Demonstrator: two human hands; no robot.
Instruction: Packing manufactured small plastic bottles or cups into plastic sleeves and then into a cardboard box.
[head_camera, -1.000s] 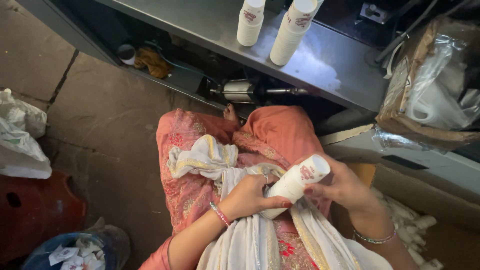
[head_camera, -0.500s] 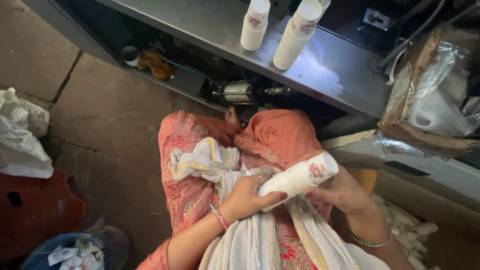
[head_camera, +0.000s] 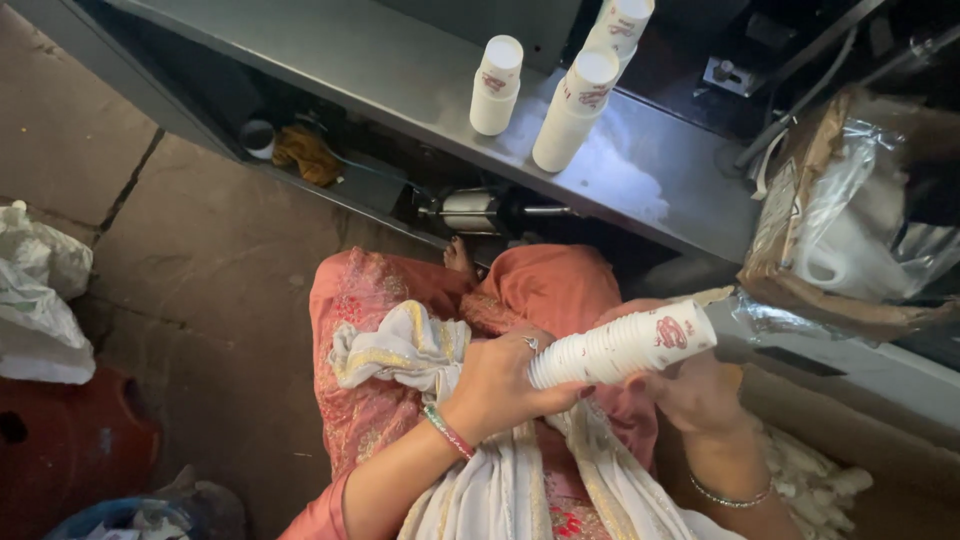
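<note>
You sit on a stone floor (head_camera: 200, 260) before a steel table (head_camera: 400, 70) carrying white cup stacks (head_camera: 575, 110) with red marks. Your hands hold a sideways stack of paper cups (head_camera: 620, 345) over your lap: left hand (head_camera: 500, 385) closed round its base, right hand (head_camera: 690, 395) seemingly cupped beneath. A plastic-lined brown bag (head_camera: 850, 220) sits right.

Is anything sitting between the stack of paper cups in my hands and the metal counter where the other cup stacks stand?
Nothing visible does. The stack of paper cups lies tilted between the left hand and right hand, above the lap. The space up to the metal counter looks open, with bare surface left of the standing cup stacks.
</note>
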